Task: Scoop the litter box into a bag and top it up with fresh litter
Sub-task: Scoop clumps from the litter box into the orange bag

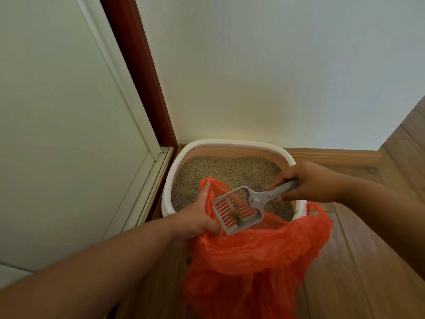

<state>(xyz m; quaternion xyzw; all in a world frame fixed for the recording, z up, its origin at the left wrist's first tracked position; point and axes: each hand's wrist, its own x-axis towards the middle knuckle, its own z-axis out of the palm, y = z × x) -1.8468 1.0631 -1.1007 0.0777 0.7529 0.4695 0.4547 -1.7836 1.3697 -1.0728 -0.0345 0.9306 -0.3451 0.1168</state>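
In the head view, a white litter box sat on wood flooring in a white-walled corner. The left hand gripped the orange bag; the right hand grasped a grey slotted scoop holding clumps over the bag's mouth.

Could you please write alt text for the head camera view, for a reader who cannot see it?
A right hand holds a grey slotted scoop carrying a small clump over an orange plastic bag, which the left hand holds open. Behind them, a white-rimmed litter box of litter sits in a wall corner on wooden flooring.
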